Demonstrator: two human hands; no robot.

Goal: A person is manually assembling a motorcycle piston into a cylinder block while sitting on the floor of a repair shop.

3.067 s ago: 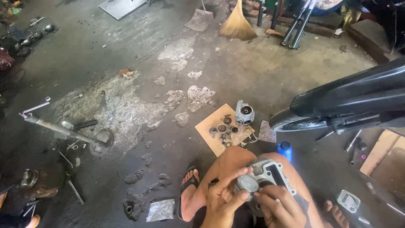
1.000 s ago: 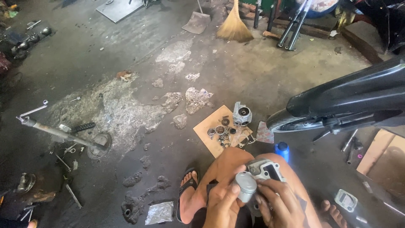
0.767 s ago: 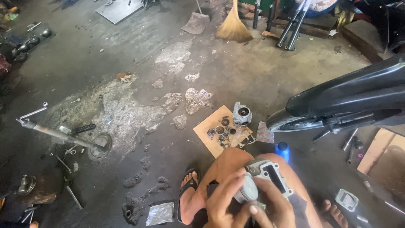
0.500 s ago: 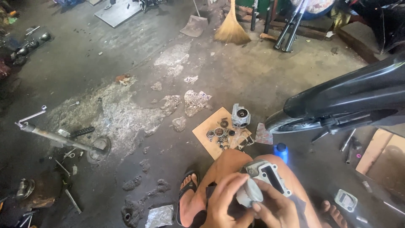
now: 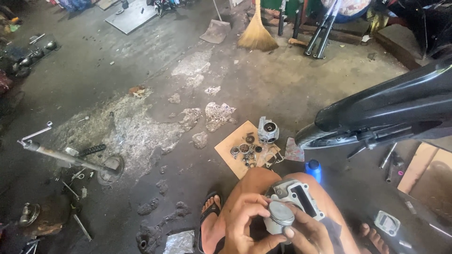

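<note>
Your left hand and right hand sit close together over your knees, both clamped on one round grey piston: left fingers curl around its near side, right fingers pinch it from below and the far side. The piston's flat crown faces up at you. It sits at the mouth of the grey cylinder block, which rests on your lap just behind it; whether the piston is partly inside the bore or only held against it, I cannot tell.

Progress, as a judgement: early to middle. The piston is in hand and lined up near the block, but not seated flush. Plenty looks left. The small rings, gaskets and bearings lie untouched on the cardboard sheet ahead of your sandalled foot, with the cylinder head at its far corner. A blue bottle stands by your knee, under the dark motorcycle body.
</note>
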